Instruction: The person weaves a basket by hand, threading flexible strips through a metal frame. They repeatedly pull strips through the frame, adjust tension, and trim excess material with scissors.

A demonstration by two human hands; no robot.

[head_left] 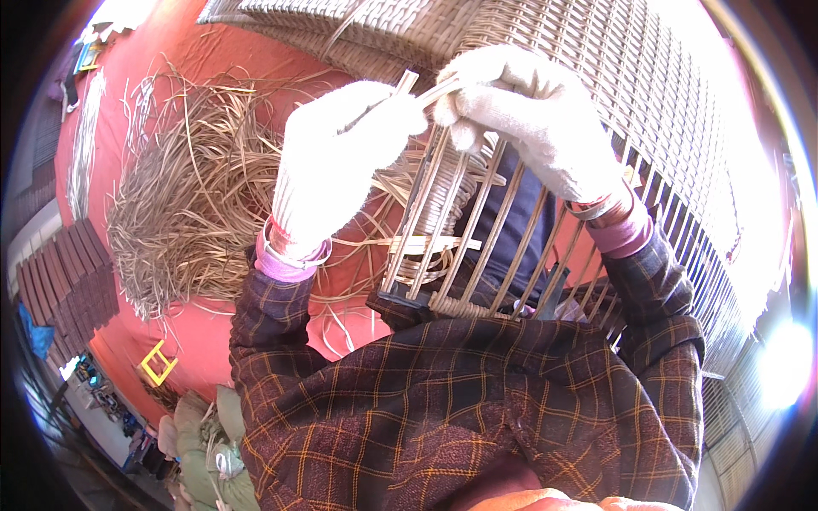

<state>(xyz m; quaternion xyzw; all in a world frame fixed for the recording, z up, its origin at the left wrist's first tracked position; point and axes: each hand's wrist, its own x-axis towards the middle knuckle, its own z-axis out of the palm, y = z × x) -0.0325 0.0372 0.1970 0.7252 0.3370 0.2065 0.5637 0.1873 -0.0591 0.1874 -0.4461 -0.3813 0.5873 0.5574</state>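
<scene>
Hands, left [345,149] and right [537,106] | strip [438,90] between them | woven frame [656,111] alongside

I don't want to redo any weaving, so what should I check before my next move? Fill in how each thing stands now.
1. Gloves on: ok, both the left hand and right hand wear white ones.
2. Strip held: ok, a pale strip runs between the two hands.
3. Strip's tightness: cannot tell, the fingers hide much of it.
4. Spare strips near: ok, a pile lies to the left on the red cloth.
5. Pile untangled: not ok, its strands cross and trail.
6. Slats covered: not ok, bare slats show below the right hand.
</scene>
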